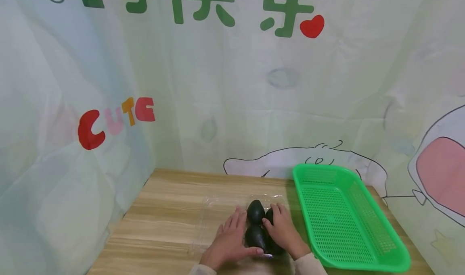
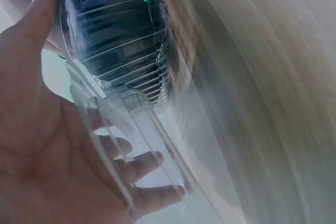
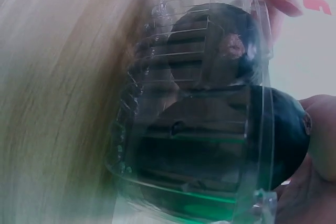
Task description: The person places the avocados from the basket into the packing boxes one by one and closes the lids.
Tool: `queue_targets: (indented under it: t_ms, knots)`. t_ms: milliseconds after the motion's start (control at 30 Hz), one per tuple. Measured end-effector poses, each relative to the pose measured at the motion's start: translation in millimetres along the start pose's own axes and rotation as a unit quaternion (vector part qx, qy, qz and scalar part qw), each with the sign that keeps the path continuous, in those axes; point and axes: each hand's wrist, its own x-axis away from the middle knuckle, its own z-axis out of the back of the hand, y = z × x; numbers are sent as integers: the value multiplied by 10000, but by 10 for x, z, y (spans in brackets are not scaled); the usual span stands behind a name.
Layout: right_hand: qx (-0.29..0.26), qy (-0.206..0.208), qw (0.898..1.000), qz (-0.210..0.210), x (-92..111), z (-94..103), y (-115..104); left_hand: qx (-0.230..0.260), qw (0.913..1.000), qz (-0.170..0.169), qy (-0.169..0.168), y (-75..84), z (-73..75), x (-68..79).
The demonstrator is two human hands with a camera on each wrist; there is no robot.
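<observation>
Several dark avocados (image 1: 256,212) sit in the right half of a clear plastic clamshell box (image 1: 202,230) on the table. My left hand (image 1: 230,238) lies spread over the box's left half, thumb stretched toward the near avocado (image 1: 256,238). In the left wrist view its straight fingers (image 2: 149,166) show through the clear plastic. My right hand (image 1: 287,231) holds the far right avocado (image 1: 269,215) between thumb and fingers, its palm over the near right one. The right wrist view shows an avocado (image 3: 283,135) bulging above the box's ribbed wall (image 3: 184,182).
A green plastic basket (image 1: 338,226) with perforated sides stands right of the box. The wooden table (image 1: 156,210) extends to the left. A printed cloth (image 1: 232,93) hangs behind the table and along its left side.
</observation>
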Motion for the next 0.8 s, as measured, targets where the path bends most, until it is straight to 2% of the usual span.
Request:
queue_targets:
  t_ms: [200,367,533,600,667,700,800]
  knots:
    - [1,21,10000,65,-4,29,-33,38,9990,-141,413,-3,52,115]
    - [99,107,9997,190,-61,127,-88,659,9958,-82,629,-25,73,279]
    - [287,25,9996,42,-172,274,-170,1320,9849,223,1098,-30,68,434]
    - [398,-29,9992,-84,-231,346,-204,1770,9740,300,1385,-16,64,496]
    - [582,-53,9981,-213,-304,409,-218,2369,9571,414,1615,5,59,568]
    - [675,-60,9974,-256,-342,438,-218,2724,9462,511,1670,19,63,605]
    - [931,-13,9951,-321,-467,510,-194,3787,9057,776,1741,54,51,709]
